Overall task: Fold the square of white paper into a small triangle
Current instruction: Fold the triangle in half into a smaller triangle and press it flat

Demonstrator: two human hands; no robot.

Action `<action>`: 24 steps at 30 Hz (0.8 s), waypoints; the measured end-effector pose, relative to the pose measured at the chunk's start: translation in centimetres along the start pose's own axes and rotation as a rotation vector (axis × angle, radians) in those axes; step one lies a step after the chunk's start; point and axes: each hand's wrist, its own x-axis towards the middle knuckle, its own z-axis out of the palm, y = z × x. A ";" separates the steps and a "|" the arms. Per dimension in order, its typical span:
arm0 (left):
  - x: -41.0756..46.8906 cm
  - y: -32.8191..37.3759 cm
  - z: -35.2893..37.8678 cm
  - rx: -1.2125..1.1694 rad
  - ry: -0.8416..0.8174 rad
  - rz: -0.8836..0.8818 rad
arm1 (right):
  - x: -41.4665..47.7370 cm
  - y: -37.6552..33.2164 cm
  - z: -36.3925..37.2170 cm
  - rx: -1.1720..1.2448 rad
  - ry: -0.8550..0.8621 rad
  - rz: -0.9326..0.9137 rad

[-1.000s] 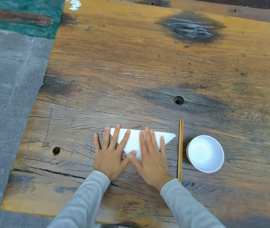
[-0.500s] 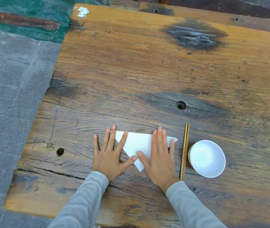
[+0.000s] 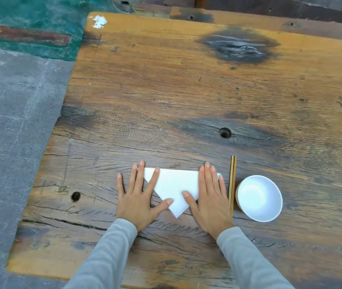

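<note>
The white paper (image 3: 175, 185) lies flat on the wooden table (image 3: 186, 90) as a triangle, its long edge away from me and its point toward me. My left hand (image 3: 137, 196) rests palm down on the paper's left corner, fingers spread, thumb touching the lower edge. My right hand (image 3: 208, 196) lies flat over the right corner, thumb on the paper. Neither hand grips anything.
A pair of wooden chopsticks (image 3: 232, 184) lies just right of my right hand. A white bowl (image 3: 259, 198) stands beside them. The table's left edge drops to a grey floor (image 3: 9, 132). Small holes (image 3: 225, 132) mark the wood.
Both hands have slid apart along the paper, from its middle toward its left and right corners, uncovering the triangle's centre and lower point.
</note>
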 end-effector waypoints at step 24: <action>8.7 -0.9 -7.8 0.071 -0.356 0.196 | -9.2 -4.6 -0.5 0.017 -0.238 0.149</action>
